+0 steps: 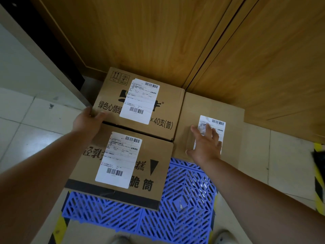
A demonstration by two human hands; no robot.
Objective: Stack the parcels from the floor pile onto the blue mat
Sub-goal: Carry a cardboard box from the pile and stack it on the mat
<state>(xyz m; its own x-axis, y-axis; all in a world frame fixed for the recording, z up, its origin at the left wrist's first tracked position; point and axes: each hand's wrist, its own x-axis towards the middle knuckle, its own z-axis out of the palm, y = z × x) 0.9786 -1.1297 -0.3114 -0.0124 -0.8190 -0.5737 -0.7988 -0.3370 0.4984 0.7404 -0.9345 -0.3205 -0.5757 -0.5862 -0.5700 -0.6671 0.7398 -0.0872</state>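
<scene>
Three cardboard parcels sit on the blue mat, a slotted plastic grid laid on the tiled floor in front of the wooden wall panels.

The near parcel occupies the mat's left side, its front edge overhanging the grid; it carries a white shipping label and black printed characters. The far parcel lies behind it toward the wall, close along the near parcel's rear edge, and bears a second label plus handling symbols at its far left corner. The plain parcel fills the mat's far right corner, its left side against the far parcel, with a smaller label on top.

Left hand: grasping the far parcel at its near left corner, thumb lying on the top face and fingers wrapped down over the left edge.

Right hand: released, fingers spread and straight, palm down on the plain parcel's top, partly covering its label.

The mat's near right portion is bare grid. Yellow and black striped tape runs on the floor by the mat's near left corner, and more of it shows at the frame's right edge. Two shoe tips appear at the bottom of the view
</scene>
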